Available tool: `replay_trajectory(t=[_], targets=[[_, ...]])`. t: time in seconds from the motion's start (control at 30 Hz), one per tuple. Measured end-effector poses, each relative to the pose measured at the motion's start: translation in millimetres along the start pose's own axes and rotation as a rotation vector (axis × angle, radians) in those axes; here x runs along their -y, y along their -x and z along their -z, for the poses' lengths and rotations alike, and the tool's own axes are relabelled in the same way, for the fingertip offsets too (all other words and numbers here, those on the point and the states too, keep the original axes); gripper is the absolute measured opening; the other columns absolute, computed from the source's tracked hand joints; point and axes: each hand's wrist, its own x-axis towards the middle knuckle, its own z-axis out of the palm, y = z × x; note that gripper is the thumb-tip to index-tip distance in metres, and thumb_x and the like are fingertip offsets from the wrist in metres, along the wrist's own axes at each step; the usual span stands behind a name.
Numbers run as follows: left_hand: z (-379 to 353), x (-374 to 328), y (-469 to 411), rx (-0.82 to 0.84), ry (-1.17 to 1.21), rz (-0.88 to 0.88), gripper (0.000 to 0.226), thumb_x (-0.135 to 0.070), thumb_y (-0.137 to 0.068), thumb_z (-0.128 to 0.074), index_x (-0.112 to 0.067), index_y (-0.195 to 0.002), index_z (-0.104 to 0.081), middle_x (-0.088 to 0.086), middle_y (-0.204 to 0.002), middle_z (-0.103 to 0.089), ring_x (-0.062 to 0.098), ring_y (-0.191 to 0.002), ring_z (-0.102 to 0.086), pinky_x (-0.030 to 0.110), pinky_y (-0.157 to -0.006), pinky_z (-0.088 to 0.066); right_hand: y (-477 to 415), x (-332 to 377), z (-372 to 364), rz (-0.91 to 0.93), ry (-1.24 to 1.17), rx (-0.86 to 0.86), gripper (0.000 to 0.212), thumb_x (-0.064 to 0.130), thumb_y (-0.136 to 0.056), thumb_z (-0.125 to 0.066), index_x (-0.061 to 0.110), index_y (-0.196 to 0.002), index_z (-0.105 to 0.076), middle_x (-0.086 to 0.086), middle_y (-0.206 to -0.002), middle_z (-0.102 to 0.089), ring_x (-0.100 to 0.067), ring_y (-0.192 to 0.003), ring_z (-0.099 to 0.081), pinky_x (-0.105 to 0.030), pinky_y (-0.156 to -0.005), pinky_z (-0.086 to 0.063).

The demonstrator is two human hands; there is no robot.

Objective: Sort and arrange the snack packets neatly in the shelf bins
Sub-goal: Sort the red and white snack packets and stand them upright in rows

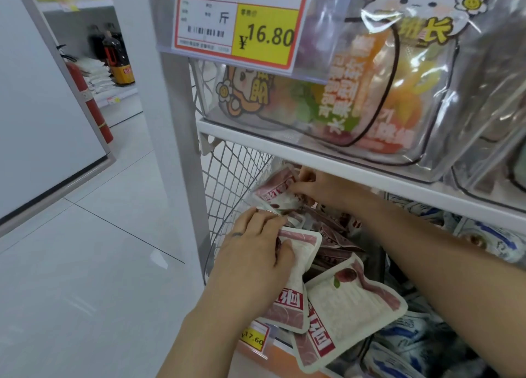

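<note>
1. White floor tiles [99, 249] run off to my left beside the store shelf. Its wire side panel [227, 172] walls in the lower bin where both my hands work, under a clear upper bin [284, 132] of candy bags with a big price tag [264, 33].
2. Seen from my head, my left hand [256, 258] has its fingers curled over the top edge of a maroon-and-white packet [301, 252]. It grips the packet at the bin's left side, I judge to stop the row slumping.
3. My right hand [318, 189] reaches deeper under the shelf board. Its fingertips pinch the rear packet [273, 189] by the wire, probably to straighten it.
4. One loose packet [350, 306] lies flat and skewed at the bin's front, near the small price tag [253, 339]; it looks unsorted.
5. Blue packets [484, 241] fill the neighbouring bin on my right, which keeps the kinds apart.
</note>
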Motion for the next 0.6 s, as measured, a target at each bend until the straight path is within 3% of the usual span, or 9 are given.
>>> replay_trajectory(t=[0.1, 0.17, 0.23, 0.3, 0.33, 0.4, 0.43, 0.5, 0.6], targets=[[1.2, -0.5, -0.3, 0.009, -0.008, 0.003, 0.074, -0.054, -0.076, -0.001, -0.034, -0.138, -0.034, -0.019, -0.142, -0.029, 0.003, -0.137, -0.006, 0.025, -0.113, -0.014, -1.6, -3.7, -2.2, 0.012, 0.052, -0.046, 0.032, 0.027, -0.090, -0.060, 0.019, -0.063, -0.046, 0.006, -0.063, -0.045, -0.003, -0.056, -0.041, -0.006, -0.048, -0.035], [1.2, -0.3, 0.1, 0.012, -0.012, 0.002, 0.077, -0.054, -0.073, 0.001, -0.034, -0.138, -0.034, -0.019, -0.143, -0.028, 0.002, -0.136, -0.005, 0.024, -0.112, -0.014, 3.5, 0.7, -3.2, 0.053, 0.025, -0.063, 0.027, 0.025, -0.092, -0.057, 0.019, -0.068, -0.048, 0.007, -0.067, -0.046, -0.002, -0.058, -0.040, -0.010, -0.055, -0.034], [1.7, -0.7, 0.2, 0.022, -0.007, 0.009, 0.076, -0.054, -0.074, 0.001, -0.034, -0.138, -0.033, -0.020, -0.143, -0.028, 0.002, -0.137, -0.005, 0.024, -0.112, -0.013, 4.3, 2.8, -2.7, 0.019, -0.067, -0.015, 0.014, 0.016, -0.098, -0.044, 0.013, -0.094, -0.057, 0.007, -0.080, -0.047, 0.003, -0.063, -0.037, -0.010, -0.060, -0.036], [2.7, -1.5, -0.4, 0.042, 0.006, 0.022, 0.065, -0.050, -0.081, -0.007, -0.034, -0.139, -0.032, -0.020, -0.143, -0.027, 0.002, -0.138, -0.004, 0.025, -0.113, -0.013, 1.2, -2.5, -7.2, -0.023, -0.116, 0.049, 0.035, 0.006, -0.100, -0.027, -0.002, -0.134, -0.036, 0.000, -0.085, -0.045, 0.005, -0.059, -0.033, -0.003, -0.056, -0.037], [3.0, -2.0, -0.7, 0.052, 0.007, 0.027, 0.062, -0.048, -0.082, -0.010, -0.034, -0.139, -0.032, -0.020, -0.144, -0.027, 0.003, -0.138, -0.004, 0.026, -0.113, -0.013, 6.7, -2.9, -4.7, 0.009, -0.104, 0.067, 0.040, 0.002, -0.100, -0.024, -0.008, -0.138, -0.026, -0.011, -0.091, -0.052, 0.005, -0.052, -0.039, 0.000, -0.055, -0.036], [4.0, -2.7, -0.7, 0.063, 0.000, 0.026, 0.061, -0.046, -0.082, -0.012, -0.034, -0.139, -0.032, -0.019, -0.144, -0.026, 0.004, -0.139, -0.004, 0.028, -0.114, -0.014, 13.8, -0.1, 2.1, 0.163, 0.197, 0.023, 0.035, 0.000, -0.099, -0.027, -0.014, -0.128, -0.041, -0.027, -0.115, -0.056, 0.011, -0.041, -0.048, 0.000, -0.049, -0.036], [4.2, -2.7, -0.6, 0.065, -0.001, 0.025, 0.061, -0.046, -0.082, -0.012, -0.034, -0.140, -0.031, -0.019, -0.144, -0.026, 0.004, -0.139, -0.004, 0.028, -0.114, -0.014, 12.0, 1.8, 4.9, 0.145, 0.259, -0.013, 0.030, 0.004, -0.100, -0.030, -0.008, -0.114, -0.054, -0.024, -0.106, -0.060, 0.009, -0.039, -0.049, 0.000, -0.047, -0.035], [4.2, -2.5, 0.0, 0.067, 0.002, 0.027, 0.062, -0.046, -0.083, -0.013, -0.034, -0.140, -0.031, -0.020, -0.145, -0.026, 0.003, -0.139, -0.003, 0.027, -0.114, -0.014, 7.3, -10.0, 2.8, 0.115, 0.187, -0.036, 0.023, 0.012, -0.100, -0.036, 0.013, -0.083, -0.052, -0.002, -0.073, -0.051, 0.000, -0.046, -0.045, -0.002, -0.046, -0.035], [3.9, -2.4, 0.6, 0.060, 0.005, 0.027, 0.064, -0.048, -0.082, -0.010, -0.034, -0.140, -0.032, -0.020, -0.145, -0.027, 0.003, -0.139, -0.004, 0.028, -0.114, -0.014, 9.1, -9.8, -2.6, 0.141, 0.195, -0.042, 0.010, 0.012, -0.095, -0.046, 0.016, -0.098, -0.054, 0.005, -0.070, -0.046, -0.003, -0.053, -0.036, -0.004, -0.047, -0.034]])
